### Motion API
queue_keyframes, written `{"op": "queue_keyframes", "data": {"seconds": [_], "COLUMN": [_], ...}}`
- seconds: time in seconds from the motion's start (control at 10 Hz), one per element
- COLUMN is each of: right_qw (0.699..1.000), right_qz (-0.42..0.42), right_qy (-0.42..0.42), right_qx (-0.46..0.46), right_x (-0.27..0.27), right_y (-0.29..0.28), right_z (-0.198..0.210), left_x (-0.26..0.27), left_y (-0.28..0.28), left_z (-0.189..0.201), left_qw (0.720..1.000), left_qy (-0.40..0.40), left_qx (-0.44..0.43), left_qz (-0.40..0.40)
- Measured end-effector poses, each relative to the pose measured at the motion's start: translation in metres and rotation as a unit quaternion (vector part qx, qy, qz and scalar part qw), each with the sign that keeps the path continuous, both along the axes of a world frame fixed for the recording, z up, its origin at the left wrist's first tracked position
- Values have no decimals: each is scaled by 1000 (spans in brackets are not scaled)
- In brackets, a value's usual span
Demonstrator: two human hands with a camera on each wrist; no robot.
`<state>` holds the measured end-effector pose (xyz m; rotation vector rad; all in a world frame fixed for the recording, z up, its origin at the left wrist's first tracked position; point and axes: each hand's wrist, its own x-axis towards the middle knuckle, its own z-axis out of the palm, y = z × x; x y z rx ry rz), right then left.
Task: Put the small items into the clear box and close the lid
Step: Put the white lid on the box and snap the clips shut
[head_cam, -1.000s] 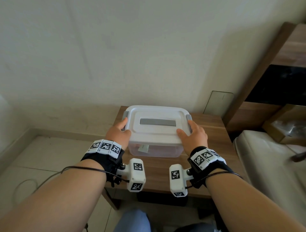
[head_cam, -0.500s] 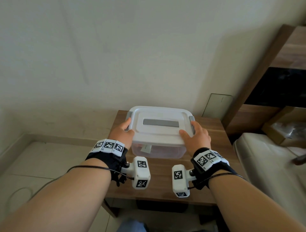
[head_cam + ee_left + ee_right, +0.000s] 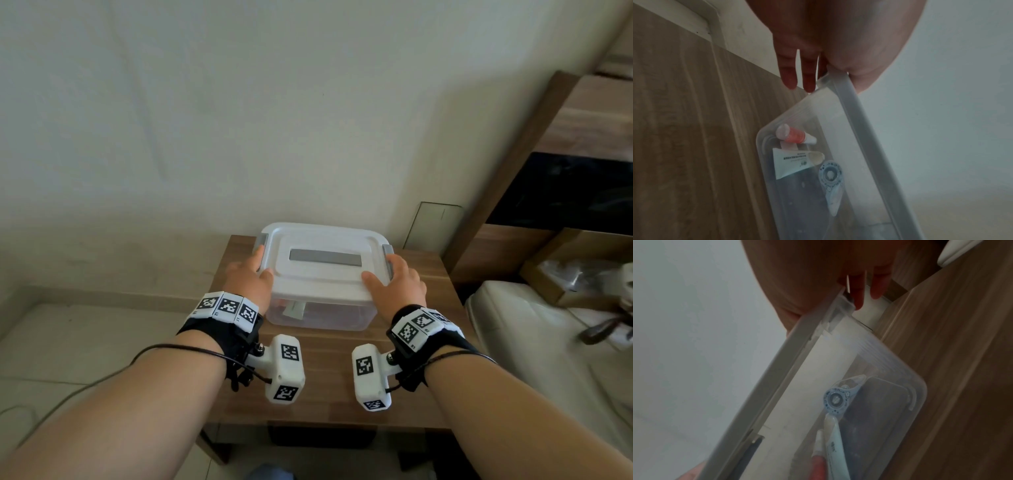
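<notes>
A clear box (image 3: 329, 317) with its white lid (image 3: 325, 274) on top stands on the wooden table (image 3: 325, 377). My left hand (image 3: 253, 274) is at the lid's left end, thumb on top and fingers (image 3: 789, 73) straight down beside the grey latch (image 3: 261, 240). At the right end my right hand (image 3: 397, 277) lies the same way, its fingers (image 3: 859, 293) over the other latch (image 3: 388, 255). Through the wall I see a red tube (image 3: 795, 134), a white tube (image 3: 791, 162) and a blue-grey tape dispenser (image 3: 835, 400).
The table stands against a pale wall (image 3: 274, 137), and its left edge drops to a tiled floor (image 3: 68, 342). A mattress (image 3: 531, 342), a cardboard box (image 3: 575, 274) and a wooden bed frame (image 3: 513, 171) lie to the right.
Both hands stay at the lid's two ends and the box has not moved. My left thumb has come up onto the lid's top. The head view has shifted slightly.
</notes>
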<state>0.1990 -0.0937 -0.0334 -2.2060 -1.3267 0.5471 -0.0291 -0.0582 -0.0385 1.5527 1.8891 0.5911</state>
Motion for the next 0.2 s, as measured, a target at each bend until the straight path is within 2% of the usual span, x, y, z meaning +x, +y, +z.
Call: {"op": "queue_keyframes", "data": {"seconds": [0.1, 0.2], "right_qw": [1000, 999], "right_qz": [4, -13], "right_qy": [5, 4], "right_qx": [4, 33], "right_x": [4, 10], "right_y": [0, -1], "right_z": [1, 14], "left_x": [-4, -5], "left_y": [-3, -8], "left_z": [3, 16], "left_qw": [1000, 1000], "left_qy": [20, -4], "left_qx": [-12, 9], "left_qz": [7, 27]}}
